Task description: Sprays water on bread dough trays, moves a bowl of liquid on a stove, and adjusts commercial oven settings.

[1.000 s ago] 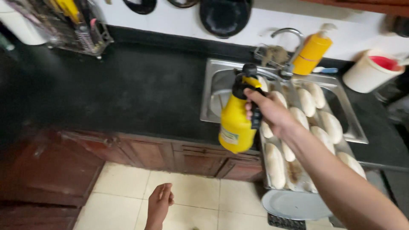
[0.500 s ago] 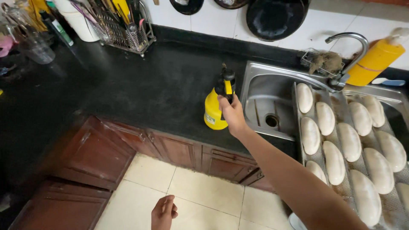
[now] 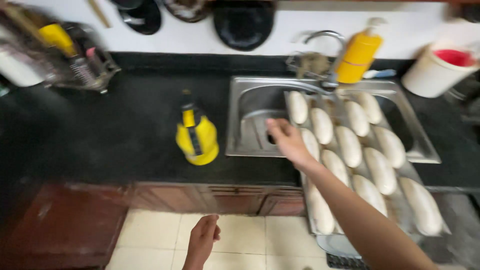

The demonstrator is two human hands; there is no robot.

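A yellow spray bottle [image 3: 197, 135] with a black pump top stands on the black counter [image 3: 115, 130], just left of the steel sink [image 3: 252, 117]. My right hand [image 3: 285, 140] hovers over the sink's front edge, fingers loosely apart, holding nothing; it is nearest the metal baking tray [image 3: 400, 200] that lies across the sink with several raw white dough loaves [image 3: 347, 146] in rows. My left hand [image 3: 202, 239] hangs low over the tiled floor with curled fingers, and I see nothing in it.
A dish rack with utensils [image 3: 75, 60] stands at the back left. Behind the sink are a tap [image 3: 325, 37], a yellow pump bottle [image 3: 357, 55] and a white bucket [image 3: 432, 72]. Dark pans [image 3: 242, 22] hang on the wall. Wooden cabinets [image 3: 165, 200] run below.
My right hand set the yellow spray bottle down on the counter, let go of it and moved right toward the tray. The view swung back to the right.
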